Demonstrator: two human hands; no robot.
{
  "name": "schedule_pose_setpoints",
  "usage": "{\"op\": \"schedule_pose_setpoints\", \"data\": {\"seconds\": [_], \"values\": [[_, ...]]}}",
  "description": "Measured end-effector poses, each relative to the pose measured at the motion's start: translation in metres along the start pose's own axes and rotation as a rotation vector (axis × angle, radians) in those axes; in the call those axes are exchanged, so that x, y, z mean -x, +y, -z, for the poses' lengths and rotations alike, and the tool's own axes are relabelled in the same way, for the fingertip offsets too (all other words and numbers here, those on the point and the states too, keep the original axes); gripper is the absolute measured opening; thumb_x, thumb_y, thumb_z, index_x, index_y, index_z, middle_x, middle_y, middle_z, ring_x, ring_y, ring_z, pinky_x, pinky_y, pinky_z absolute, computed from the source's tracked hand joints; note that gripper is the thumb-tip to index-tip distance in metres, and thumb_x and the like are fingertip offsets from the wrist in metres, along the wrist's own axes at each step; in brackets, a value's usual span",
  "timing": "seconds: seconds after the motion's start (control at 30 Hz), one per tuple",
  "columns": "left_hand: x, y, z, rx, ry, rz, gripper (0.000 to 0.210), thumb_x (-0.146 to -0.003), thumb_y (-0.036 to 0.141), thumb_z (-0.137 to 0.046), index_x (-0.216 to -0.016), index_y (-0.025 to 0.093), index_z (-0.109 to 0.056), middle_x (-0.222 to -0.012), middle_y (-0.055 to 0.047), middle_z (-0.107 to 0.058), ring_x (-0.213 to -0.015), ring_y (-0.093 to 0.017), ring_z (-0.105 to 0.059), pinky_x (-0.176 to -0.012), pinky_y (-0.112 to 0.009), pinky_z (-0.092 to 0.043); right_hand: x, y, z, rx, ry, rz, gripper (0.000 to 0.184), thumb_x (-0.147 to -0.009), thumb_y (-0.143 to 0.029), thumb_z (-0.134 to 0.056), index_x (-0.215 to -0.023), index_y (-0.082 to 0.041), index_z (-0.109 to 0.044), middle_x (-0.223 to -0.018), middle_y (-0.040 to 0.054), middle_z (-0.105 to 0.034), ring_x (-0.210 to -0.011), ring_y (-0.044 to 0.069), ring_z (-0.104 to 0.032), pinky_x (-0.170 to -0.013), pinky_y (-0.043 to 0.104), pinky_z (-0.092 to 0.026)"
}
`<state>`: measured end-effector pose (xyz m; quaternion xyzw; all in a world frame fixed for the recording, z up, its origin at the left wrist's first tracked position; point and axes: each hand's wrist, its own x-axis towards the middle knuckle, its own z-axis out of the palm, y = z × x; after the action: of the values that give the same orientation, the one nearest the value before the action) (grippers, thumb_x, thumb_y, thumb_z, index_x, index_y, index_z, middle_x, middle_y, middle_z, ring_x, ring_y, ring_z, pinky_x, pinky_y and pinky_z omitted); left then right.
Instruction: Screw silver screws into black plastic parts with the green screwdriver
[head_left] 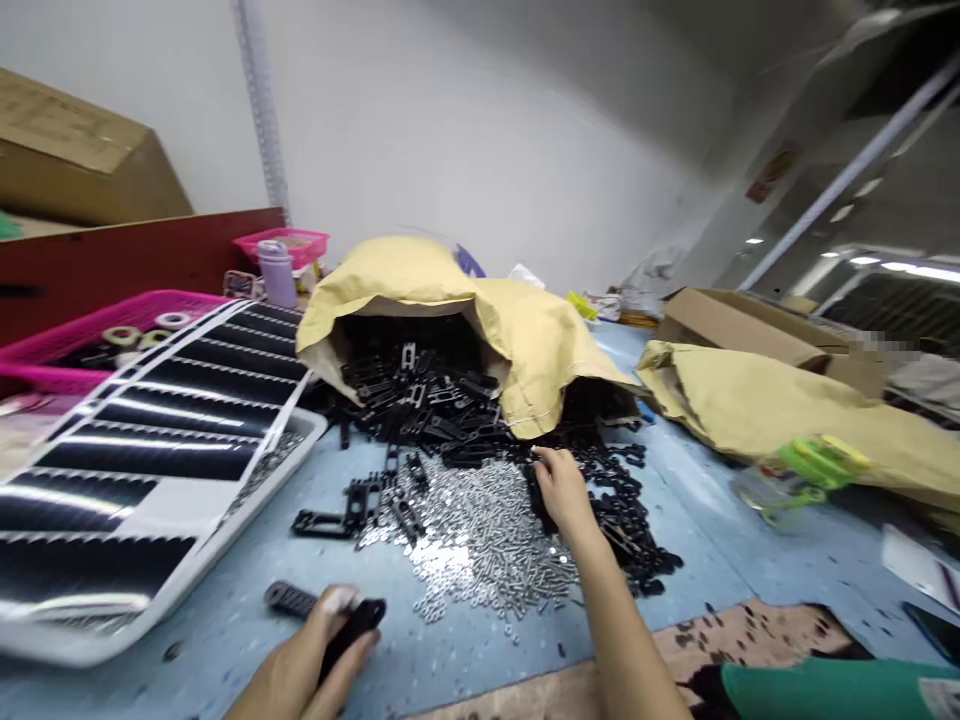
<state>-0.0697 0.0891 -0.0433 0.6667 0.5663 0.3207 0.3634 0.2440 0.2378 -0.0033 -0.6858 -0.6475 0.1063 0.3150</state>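
My left hand (319, 650) is closed around a black elongated plastic part (352, 630), low over the blue table. Beside those fingers shows a dark grey piece with a textured face (291, 598); whether the hand holds it too, I cannot tell. My right hand (564, 490) reaches to the border between a heap of silvery screws (517, 540) and small black parts (630, 510). Its fingers are bent together against something dark, and what they hold is hidden. Shiny washers or nuts (442, 560) lie left of the screws. Slotted black plastic parts (442, 400) spill from a yellow paper sack (405, 265).
At left, a white tray (82, 650) carries sheets of black strips (180, 450), near a pink basket (172, 300). A second sack (810, 410), a bottle with a green lid (810, 470) and a cardboard box (750, 325) stand right. Torn brown board shows at the front edge.
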Motion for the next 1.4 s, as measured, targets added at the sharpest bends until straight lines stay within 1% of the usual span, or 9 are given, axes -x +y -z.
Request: {"op": "schedule_pose_setpoints", "data": {"seconds": [0.07, 0.2, 0.33, 0.53, 0.63, 0.9, 1.1, 1.27, 1.4], "values": [[0.005, 0.016, 0.006, 0.026, -0.012, 0.109, 0.035, -0.089, 0.051, -0.047, -0.112, 0.027, -0.056, -0.102, -0.006, -0.066, -0.101, -0.028, -0.06, -0.084, -0.036, -0.051, 0.032, -0.024, -0.003, -0.124, -0.071, 0.068, 0.025, -0.09, -0.022, -0.047, -0.108, -0.018, -0.064, -0.1, 0.0089, -0.058, -0.093, 0.02, -0.059, -0.083, 0.033, -0.048], [0.009, 0.035, 0.009, 0.44, -0.325, 0.351, 0.04, -0.091, 0.053, -0.039, -0.11, 0.021, -0.054, -0.09, -0.003, -0.06, -0.082, -0.02, -0.059, -0.081, -0.036, -0.049, 0.105, -0.073, -0.01, -0.653, -0.317, 0.21, 0.015, -0.09, -0.027, -0.053, -0.096, -0.023, -0.066, -0.098, 0.006, -0.06, -0.092, 0.019, -0.059, -0.078, 0.029, -0.049], [0.015, 0.034, 0.005, 0.574, -0.343, 0.37, 0.039, -0.087, 0.043, -0.053, -0.118, 0.022, -0.043, -0.091, -0.003, -0.061, -0.069, -0.015, -0.058, -0.059, -0.027, -0.048, 0.147, -0.1, -0.019, -0.849, -0.413, 0.225, 0.009, -0.086, -0.018, -0.058, -0.089, -0.023, -0.063, -0.091, 0.0032, -0.062, -0.087, 0.017, -0.06, -0.075, 0.026, -0.048], [0.022, 0.035, 0.006, 0.211, -0.15, 0.056, 0.018, -0.089, 0.029, -0.052, -0.106, 0.024, -0.054, -0.106, -0.002, -0.063, -0.101, -0.021, -0.056, -0.087, -0.033, -0.044, 0.161, -0.11, -0.02, -0.675, -0.384, 0.385, 0.016, -0.085, -0.007, -0.052, -0.088, -0.022, -0.058, -0.089, 0.0028, -0.062, -0.085, 0.015, -0.059, -0.076, 0.024, -0.046], [0.026, 0.039, 0.007, 0.026, -0.1, 0.012, 0.019, -0.091, 0.034, -0.049, -0.106, 0.024, -0.054, -0.102, -0.003, -0.064, -0.094, -0.022, -0.058, -0.082, -0.034, -0.045, 0.168, -0.111, -0.017, -0.632, -0.385, 0.415, 0.018, -0.086, -0.005, -0.048, -0.09, -0.022, -0.055, -0.091, 0.0029, -0.061, -0.085, 0.015, -0.059, -0.075, 0.024, -0.045], [0.039, 0.039, -0.004, -0.122, -0.208, -0.118, 0.017, -0.094, 0.031, -0.043, -0.089, 0.022, -0.057, -0.083, -0.002, -0.064, -0.078, -0.021, -0.061, -0.071, -0.032, -0.045, 0.188, -0.085, -0.017, -0.611, -0.498, 0.282, 0.012, -0.085, -0.012, -0.052, -0.089, -0.022, -0.056, -0.085, 0.0011, -0.062, -0.08, 0.016, -0.06, -0.071, 0.024, -0.047], [0.01, 0.027, 0.011, -0.004, -0.114, 0.122, 0.029, -0.096, 0.041, -0.036, -0.083, 0.021, -0.052, -0.069, 0.001, -0.062, -0.066, -0.018, -0.061, -0.06, -0.028, -0.045, 0.158, -0.072, -0.043, -0.189, -0.274, 0.307, 0.014, -0.087, -0.015, -0.053, -0.099, -0.022, -0.057, -0.098, 0.0068, -0.059, -0.093, 0.024, -0.056, -0.077, 0.036, -0.047], [-0.015, 0.025, 0.009, -0.066, -0.071, -0.041, 0.019, -0.095, 0.032, -0.041, -0.094, 0.02, -0.056, -0.091, -0.003, -0.065, -0.086, -0.02, -0.06, -0.076, -0.033, -0.047, 0.154, -0.072, -0.059, 0.037, -0.227, 0.396, 0.013, -0.086, -0.015, -0.057, -0.075, -0.021, -0.052, -0.08, 0.0034, -0.056, -0.078, 0.023, -0.053, -0.069, 0.037, -0.045], [-0.032, 0.027, -0.001, -0.164, -0.14, -0.239, 0.014, -0.09, 0.02, -0.052, -0.099, 0.023, -0.062, -0.099, -0.003, -0.062, -0.097, -0.022, -0.053, -0.088, -0.038, -0.042, 0.162, -0.061, -0.048, -0.026, -0.172, 0.374, 0.007, -0.088, -0.017, -0.052, -0.093, -0.022, -0.053, -0.092, 0.0067, -0.056, -0.088, 0.025, -0.053, -0.074, 0.04, -0.047]]}}
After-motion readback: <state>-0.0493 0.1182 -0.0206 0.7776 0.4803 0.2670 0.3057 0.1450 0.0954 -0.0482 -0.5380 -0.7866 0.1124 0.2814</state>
